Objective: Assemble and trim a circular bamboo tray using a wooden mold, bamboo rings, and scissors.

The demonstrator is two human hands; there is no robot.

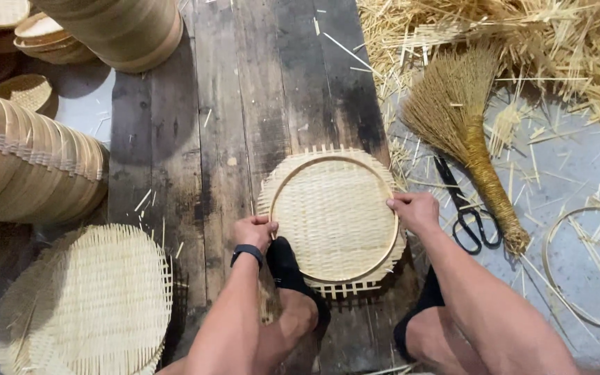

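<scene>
Fingers of the left hand (254, 231) curl over the near-left edge of a round woven mat (332, 219), pressing on the thin wooden hoop (380, 258) that lies on top of it. Fingers of the right hand (414, 210) are bent and grip the hoop and mat together at the right edge. A black band (247, 253) sits on the left wrist. A foot in a black sock (287, 269) presses on the near edge of the mat, between the two arms. The mat lies flat on dark wooden planks (230, 118), its loose strip ends sticking out past the hoop all round.

Just right of the right hand lie black scissors (465, 214), and beside them a straw hand broom (467, 132), its handle pointing near-right. Far right there is a heap of straw cuttings (536, 42). A spare hoop (581, 267) lies on the grey floor at the right. To the near left is a stack of woven mats (92, 305); further left and far, stacked bamboo trays (22, 167) stand on edge.
</scene>
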